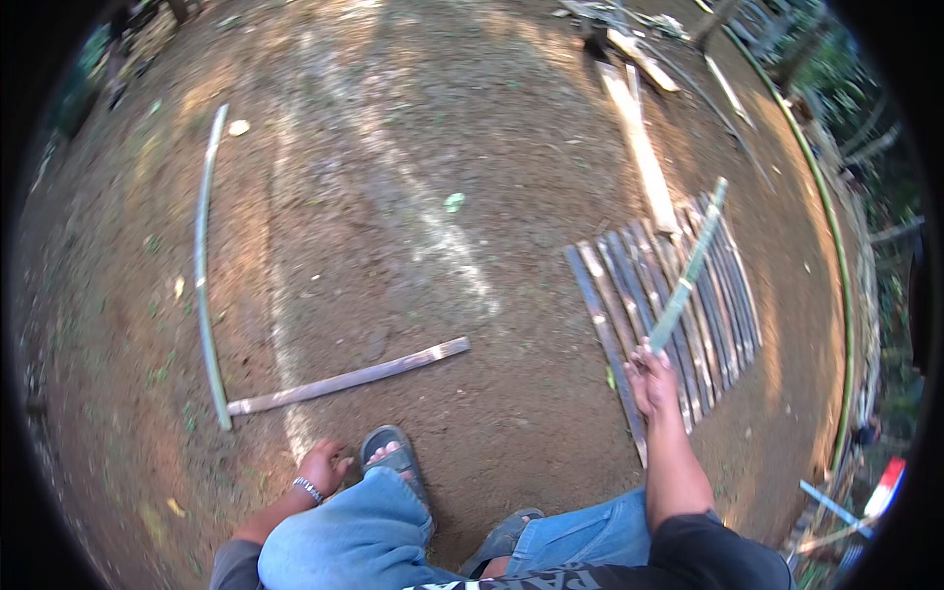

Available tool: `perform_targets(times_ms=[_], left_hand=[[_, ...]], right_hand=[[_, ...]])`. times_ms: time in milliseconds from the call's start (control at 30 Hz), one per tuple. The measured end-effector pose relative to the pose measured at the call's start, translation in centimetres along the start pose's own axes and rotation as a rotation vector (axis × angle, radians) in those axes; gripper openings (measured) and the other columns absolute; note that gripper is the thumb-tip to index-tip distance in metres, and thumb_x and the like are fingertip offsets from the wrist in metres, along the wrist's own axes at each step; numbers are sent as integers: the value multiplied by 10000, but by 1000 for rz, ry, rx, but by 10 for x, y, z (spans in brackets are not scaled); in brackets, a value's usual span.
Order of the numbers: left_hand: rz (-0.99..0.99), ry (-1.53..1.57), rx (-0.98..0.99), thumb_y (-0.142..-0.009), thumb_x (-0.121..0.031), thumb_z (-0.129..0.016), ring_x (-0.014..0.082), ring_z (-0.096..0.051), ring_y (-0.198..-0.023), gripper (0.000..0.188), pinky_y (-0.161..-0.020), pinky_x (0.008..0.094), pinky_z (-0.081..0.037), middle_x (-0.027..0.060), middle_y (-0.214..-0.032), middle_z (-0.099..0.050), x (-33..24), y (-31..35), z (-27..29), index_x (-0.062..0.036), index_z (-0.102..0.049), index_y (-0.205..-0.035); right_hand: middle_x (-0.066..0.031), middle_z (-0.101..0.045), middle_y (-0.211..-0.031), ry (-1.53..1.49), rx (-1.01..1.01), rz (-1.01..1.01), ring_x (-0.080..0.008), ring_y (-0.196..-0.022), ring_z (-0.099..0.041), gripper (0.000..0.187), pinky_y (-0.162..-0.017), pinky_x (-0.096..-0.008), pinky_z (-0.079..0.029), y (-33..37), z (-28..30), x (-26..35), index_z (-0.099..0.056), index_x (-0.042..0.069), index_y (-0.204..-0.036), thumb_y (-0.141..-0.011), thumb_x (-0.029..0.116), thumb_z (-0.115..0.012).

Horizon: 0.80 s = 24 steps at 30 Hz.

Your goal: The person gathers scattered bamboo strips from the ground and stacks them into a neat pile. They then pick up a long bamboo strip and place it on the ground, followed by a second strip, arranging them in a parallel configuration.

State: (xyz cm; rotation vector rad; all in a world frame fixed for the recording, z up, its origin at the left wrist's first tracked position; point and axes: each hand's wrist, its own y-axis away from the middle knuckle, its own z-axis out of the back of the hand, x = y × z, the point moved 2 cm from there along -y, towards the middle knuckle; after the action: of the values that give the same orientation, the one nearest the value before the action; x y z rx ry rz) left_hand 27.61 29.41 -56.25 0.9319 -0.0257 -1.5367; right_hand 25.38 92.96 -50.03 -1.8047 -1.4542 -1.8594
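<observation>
My right hand [652,383] is closed round the near end of a green split bamboo strip [692,265], which slants away over a row of dark bamboo slats [621,280] on the ground. My left hand [325,466], a beaded bracelet at its wrist, is low beside my knee and sandal. Its fingers are loosely bent and apart, with nothing in them. Ahead of it lies a brownish bamboo strip [349,379]. The left end of that strip meets the lower part of a long greenish bamboo strip [204,265], so the two form a corner on the soil.
A pale wooden plank [639,147] reaches from the slats toward a pile of scrap wood [639,59] at the far right. A long green pole [836,226] curves along the right edge, with plants beyond. My sandalled foot [395,460] rests on bare brown soil.
</observation>
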Motion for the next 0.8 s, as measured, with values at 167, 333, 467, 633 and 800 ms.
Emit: perform_targets(times_ms=[167,333,467,633,800], left_hand=[[-32,-59,-27,-833,-244,-719,336,-645,-941,330,-836,432,-524,156,-1012,-647,0,-1,-7,-68,-676,-1109],[-28,-37,-57,-847,-229,-706,327,-648,-940,333,-841,421,-527,163,-1029,-640,1,6,-11,-71,-669,-1138],[-3,-2,-74,-843,-236,-698,326,-637,-987,356,-869,421,-520,164,-1071,-641,16,23,-13,-69,-662,-1155],[87,42,-116,-836,-261,-694,331,-618,-1064,385,-915,428,-506,154,-1129,-643,37,49,-22,-69,-652,-1168],[172,36,-100,-832,-241,-703,324,-631,-1025,382,-903,414,-511,156,-1105,-648,43,67,-24,-68,-659,-1170]], right_hand=[[-12,-607,-967,-47,199,-33,-131,-824,-619,393,-734,-304,-549,58,-99,-29,-488,50,-1277,-941,147,-668],[-40,-604,-967,-47,417,-151,-130,-800,-610,425,-730,-309,-538,101,-182,-73,-471,25,-1283,-929,128,-681],[-49,-606,-979,-42,532,-252,-129,-781,-598,441,-742,-308,-531,105,-218,-84,-481,-2,-1297,-924,114,-685],[-36,-621,-995,112,650,-328,-110,-806,-578,423,-748,-288,-510,94,-249,-98,-541,-21,-1280,-915,122,-702],[-31,-629,-979,183,720,-355,-106,-804,-571,417,-749,-286,-498,87,-275,-116,-551,-14,-1275,-915,130,-705]])
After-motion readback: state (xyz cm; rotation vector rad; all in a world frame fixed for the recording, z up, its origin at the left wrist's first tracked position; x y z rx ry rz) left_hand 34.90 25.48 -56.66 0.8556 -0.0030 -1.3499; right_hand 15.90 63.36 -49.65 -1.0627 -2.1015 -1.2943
